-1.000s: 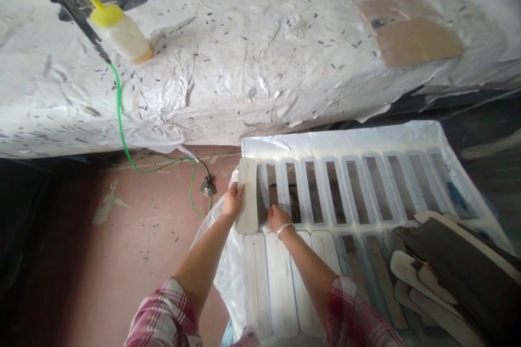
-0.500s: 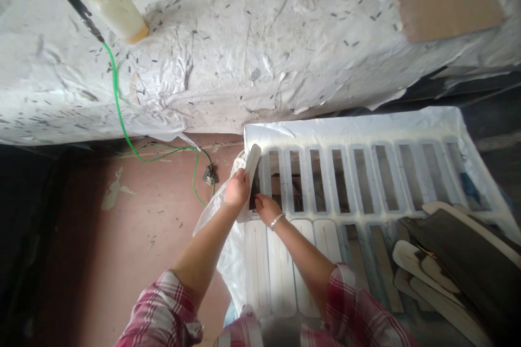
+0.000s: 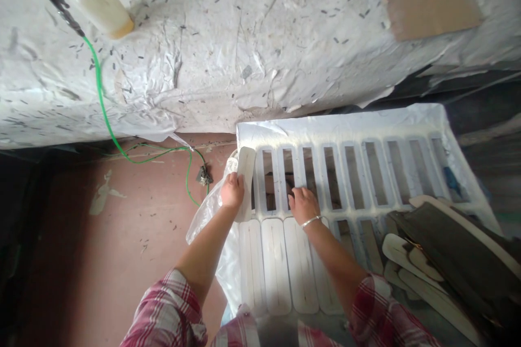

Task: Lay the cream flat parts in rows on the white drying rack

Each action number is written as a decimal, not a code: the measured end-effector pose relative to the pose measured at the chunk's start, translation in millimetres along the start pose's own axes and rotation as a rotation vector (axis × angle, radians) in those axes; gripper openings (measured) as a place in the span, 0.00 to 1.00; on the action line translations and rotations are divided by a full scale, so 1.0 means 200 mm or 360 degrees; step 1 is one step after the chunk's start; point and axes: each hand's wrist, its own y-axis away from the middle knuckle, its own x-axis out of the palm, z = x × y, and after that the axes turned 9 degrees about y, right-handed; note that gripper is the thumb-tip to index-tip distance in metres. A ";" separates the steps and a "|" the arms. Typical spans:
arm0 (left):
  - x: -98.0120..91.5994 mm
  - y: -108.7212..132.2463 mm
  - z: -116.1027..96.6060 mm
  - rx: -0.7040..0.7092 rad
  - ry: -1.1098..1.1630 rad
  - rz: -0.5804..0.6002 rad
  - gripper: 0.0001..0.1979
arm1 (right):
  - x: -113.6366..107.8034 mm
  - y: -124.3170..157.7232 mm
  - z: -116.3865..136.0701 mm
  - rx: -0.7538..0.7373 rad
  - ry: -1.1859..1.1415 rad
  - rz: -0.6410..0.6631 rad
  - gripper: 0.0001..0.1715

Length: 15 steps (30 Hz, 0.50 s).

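My left hand (image 3: pixel 233 191) is closed around the side of a long, flat, pale strip with rounded ends (image 3: pixel 246 165). That strip lies at the far left slot of a white slotted rack (image 3: pixel 337 126). My right hand (image 3: pixel 305 207), a bracelet at its wrist, hovers over or rests on the rack's middle bar; no object shows in its slightly spread fingers. Below both hands, several similar pale strips (image 3: pixel 277 265) lie side by side over the near row of slots. Each has a thin line down its middle.
A dark flat piece (image 3: pixel 456 249) lies over loose pale strips (image 3: pixel 407 255) on the rack's right. Behind stands a paper-covered table with a yellow-capped bottle (image 3: pixel 95 0) and a brown board (image 3: pixel 431 5). A green cable (image 3: pixel 100 87) hangs to the reddish floor (image 3: pixel 134 238).
My right hand has left the strip's lower side and moved right across the slots. The strip in my left hand has tilted down flatter onto the rack. The view has shifted slightly.
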 end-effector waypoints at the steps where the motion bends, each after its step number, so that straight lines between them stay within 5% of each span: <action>1: 0.00 0.00 0.01 -0.0026 0.0004 -0.0023 0.10 | 0.00 0.00 -0.07 0.0019 0.0111 -0.0081 0.17; 5: 0.03 0.01 0.02 -0.0151 0.0118 -0.0098 0.11 | 0.01 0.02 -0.24 -0.0059 0.0357 -0.0181 0.19; 10: 0.07 0.04 0.01 -0.0187 0.0181 -0.0162 0.12 | 0.10 0.14 -0.25 -0.0126 0.0390 -0.0082 0.33; 15: 0.09 0.05 0.00 -0.0164 0.0047 -0.0131 0.12 | 0.17 0.20 -0.27 -0.0147 0.0371 -0.0148 0.35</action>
